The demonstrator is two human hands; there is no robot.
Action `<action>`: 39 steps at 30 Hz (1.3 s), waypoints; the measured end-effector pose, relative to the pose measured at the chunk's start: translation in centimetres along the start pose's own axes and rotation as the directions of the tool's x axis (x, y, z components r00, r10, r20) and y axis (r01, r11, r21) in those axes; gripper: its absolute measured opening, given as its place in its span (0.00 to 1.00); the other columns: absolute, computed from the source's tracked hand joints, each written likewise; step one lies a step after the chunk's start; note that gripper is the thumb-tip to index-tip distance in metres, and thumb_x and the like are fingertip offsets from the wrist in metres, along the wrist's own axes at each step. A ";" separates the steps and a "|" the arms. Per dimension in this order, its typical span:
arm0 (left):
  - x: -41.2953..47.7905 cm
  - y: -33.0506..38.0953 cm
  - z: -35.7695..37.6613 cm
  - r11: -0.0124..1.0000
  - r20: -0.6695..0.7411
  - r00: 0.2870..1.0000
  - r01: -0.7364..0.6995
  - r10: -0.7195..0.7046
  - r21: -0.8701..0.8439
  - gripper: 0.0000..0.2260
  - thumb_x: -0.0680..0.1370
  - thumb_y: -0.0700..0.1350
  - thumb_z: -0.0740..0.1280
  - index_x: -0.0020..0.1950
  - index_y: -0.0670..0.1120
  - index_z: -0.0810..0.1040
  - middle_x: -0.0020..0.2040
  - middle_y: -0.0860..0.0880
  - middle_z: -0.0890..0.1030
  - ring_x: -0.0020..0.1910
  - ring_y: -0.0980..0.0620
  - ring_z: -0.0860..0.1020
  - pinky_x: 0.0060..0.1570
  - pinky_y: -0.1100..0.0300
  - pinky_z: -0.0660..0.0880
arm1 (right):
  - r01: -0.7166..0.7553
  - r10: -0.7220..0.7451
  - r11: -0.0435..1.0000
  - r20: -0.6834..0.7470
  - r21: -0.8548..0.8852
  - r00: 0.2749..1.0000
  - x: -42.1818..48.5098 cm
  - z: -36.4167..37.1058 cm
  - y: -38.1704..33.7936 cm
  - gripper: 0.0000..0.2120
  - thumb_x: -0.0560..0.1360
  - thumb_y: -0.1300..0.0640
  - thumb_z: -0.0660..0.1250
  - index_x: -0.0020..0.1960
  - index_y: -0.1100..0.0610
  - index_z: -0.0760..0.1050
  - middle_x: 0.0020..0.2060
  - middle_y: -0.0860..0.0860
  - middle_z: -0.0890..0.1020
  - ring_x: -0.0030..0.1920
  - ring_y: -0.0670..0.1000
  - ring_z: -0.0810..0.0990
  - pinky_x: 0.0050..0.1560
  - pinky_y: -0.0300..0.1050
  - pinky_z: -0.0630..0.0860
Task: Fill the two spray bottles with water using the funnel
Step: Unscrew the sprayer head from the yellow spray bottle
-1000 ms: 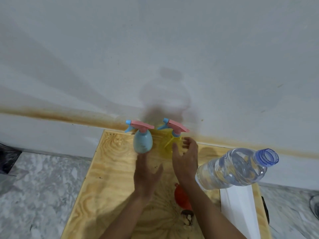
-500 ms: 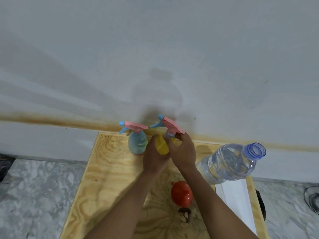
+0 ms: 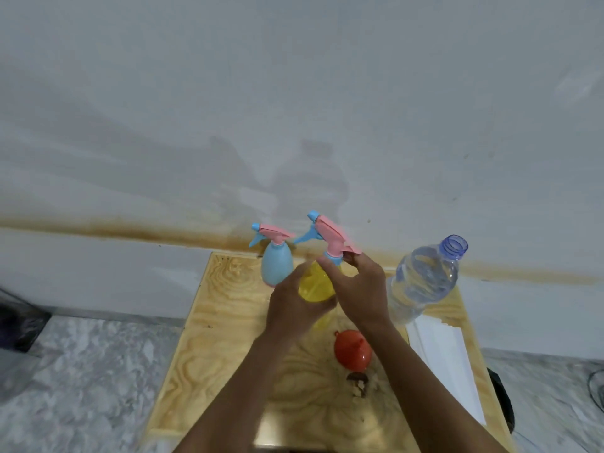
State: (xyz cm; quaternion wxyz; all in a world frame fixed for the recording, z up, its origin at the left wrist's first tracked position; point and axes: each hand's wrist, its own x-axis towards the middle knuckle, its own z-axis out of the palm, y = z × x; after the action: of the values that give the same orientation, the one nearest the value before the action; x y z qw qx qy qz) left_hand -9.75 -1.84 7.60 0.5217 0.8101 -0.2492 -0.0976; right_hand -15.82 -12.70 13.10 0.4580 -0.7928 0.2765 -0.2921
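A yellow spray bottle (image 3: 316, 284) with a pink and blue trigger head (image 3: 328, 235) is held above the plywood table (image 3: 212, 322). My left hand (image 3: 294, 308) grips its yellow body from the left. My right hand (image 3: 361, 289) pinches the neck just under the trigger head. A blue spray bottle (image 3: 277, 264) with the same kind of head stands upright behind, near the wall. An orange-red funnel (image 3: 352, 352) lies on the table under my right wrist. A clear, uncapped water bottle (image 3: 425, 282) stands at the right.
White sheets of paper (image 3: 444, 358) lie along the table's right side. A small dark bit (image 3: 358, 379) sits just below the funnel. The wall is right behind the table; marbled floor lies to both sides, with a dark object (image 3: 19, 325) at far left.
Both hands moved from the table to the yellow spray bottle, took hold of it and lifted it nearer. The blue bottle, funnel and water bottle stayed put.
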 end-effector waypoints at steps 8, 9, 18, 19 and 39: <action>-1.5 2.8 -3.5 0.970 0.262 0.965 0.068 -0.004 -0.234 0.22 0.67 0.51 0.80 0.59 0.57 0.81 0.47 0.59 0.85 0.49 0.59 0.81 0.53 0.57 0.78 | 0.031 -0.079 0.987 0.302 0.160 0.950 -1.0 -2.7 -3.4 0.07 0.77 0.55 0.71 0.55 0.52 0.83 0.47 0.40 0.86 0.51 0.35 0.82 0.50 0.28 0.74; -1.6 3.1 -4.0 0.968 0.293 0.956 0.084 -0.011 -0.236 0.23 0.65 0.53 0.80 0.59 0.58 0.82 0.49 0.58 0.85 0.52 0.59 0.81 0.57 0.57 0.78 | 0.019 -0.082 0.984 0.351 0.179 0.933 -0.9 -3.2 -3.7 0.08 0.78 0.55 0.69 0.56 0.53 0.83 0.48 0.40 0.86 0.52 0.36 0.82 0.52 0.30 0.74; -2.5 5.8 -5.1 0.990 0.247 0.967 0.089 -0.059 -0.112 0.35 0.63 0.64 0.79 0.68 0.59 0.75 0.65 0.62 0.78 0.64 0.65 0.74 0.65 0.57 0.74 | 0.006 -0.080 0.932 0.189 0.362 0.979 -1.6 -3.4 -5.5 0.11 0.72 0.61 0.75 0.52 0.57 0.77 0.44 0.46 0.82 0.41 0.35 0.81 0.44 0.31 0.77; -2.7 6.0 -5.2 0.988 0.233 0.972 0.077 -0.043 -0.137 0.31 0.64 0.62 0.79 0.65 0.58 0.77 0.61 0.61 0.80 0.61 0.65 0.76 0.64 0.57 0.75 | 0.008 -0.081 0.933 0.188 0.360 0.979 -1.7 -3.5 -5.6 0.09 0.74 0.62 0.74 0.52 0.57 0.78 0.44 0.45 0.83 0.41 0.35 0.81 0.44 0.31 0.76; -3.7 8.0 -5.3 0.985 0.149 0.989 0.047 -0.022 -0.167 0.19 0.71 0.46 0.78 0.50 0.66 0.74 0.47 0.65 0.80 0.46 0.79 0.74 0.41 0.82 0.68 | -0.042 0.018 0.898 0.060 0.438 0.998 -2.9 -2.1 -7.1 0.10 0.74 0.53 0.75 0.52 0.49 0.78 0.48 0.46 0.85 0.51 0.42 0.83 0.57 0.45 0.78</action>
State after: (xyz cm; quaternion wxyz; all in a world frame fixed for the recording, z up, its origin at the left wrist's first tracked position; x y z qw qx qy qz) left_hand -13.14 1.59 16.67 0.5674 0.7576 -0.2632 -0.1868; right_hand -18.13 -8.82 19.65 0.6364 -0.6726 0.2031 -0.3183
